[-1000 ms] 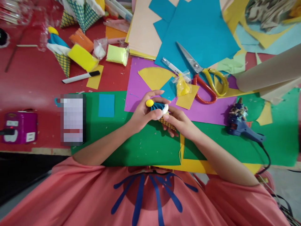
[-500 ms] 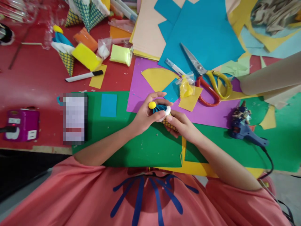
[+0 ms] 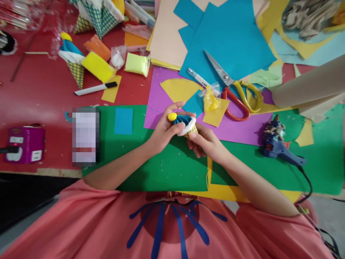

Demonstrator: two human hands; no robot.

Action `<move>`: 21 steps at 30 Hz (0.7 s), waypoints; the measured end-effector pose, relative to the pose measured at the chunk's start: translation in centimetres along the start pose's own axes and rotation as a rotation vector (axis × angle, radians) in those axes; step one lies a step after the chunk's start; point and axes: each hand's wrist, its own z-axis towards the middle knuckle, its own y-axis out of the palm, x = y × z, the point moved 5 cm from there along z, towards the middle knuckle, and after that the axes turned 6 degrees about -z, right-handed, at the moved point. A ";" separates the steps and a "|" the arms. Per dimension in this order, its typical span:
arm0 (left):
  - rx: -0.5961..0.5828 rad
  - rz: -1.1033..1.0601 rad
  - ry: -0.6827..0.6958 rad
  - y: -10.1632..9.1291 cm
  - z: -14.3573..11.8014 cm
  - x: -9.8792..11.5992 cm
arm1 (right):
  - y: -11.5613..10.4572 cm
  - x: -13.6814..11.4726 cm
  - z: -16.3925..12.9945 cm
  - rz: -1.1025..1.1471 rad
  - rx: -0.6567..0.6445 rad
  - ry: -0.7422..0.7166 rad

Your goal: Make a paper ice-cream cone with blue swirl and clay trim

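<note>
We see both hands, the left hand (image 3: pixel 161 132) and the right hand (image 3: pixel 206 142), with fingers clasped around a small paper cone (image 3: pixel 185 124) held just above the green sheet (image 3: pixel 151 169) on the tabletop (image 3: pixel 40 93).

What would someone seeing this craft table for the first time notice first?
Probably the two hands meeting at the centre over the green paper sheet: the left hand and right hand together hold a small paper ice-cream cone with a yellow ball on top. Next, the big blue paper sheet at the top, with yellow-and-red scissors lying at its lower edge, and the blue glue gun on the right.
</note>
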 end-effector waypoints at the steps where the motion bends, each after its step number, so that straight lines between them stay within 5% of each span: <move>1: 0.001 -0.009 -0.014 0.0 0.0 -0.1 | 0.0 0.1 0.0 0.003 -0.007 0.002; 21: 0.072 -0.416 -0.252 1.2 -0.5 -0.2 | -0.1 -0.5 -0.3 -0.190 0.026 0.000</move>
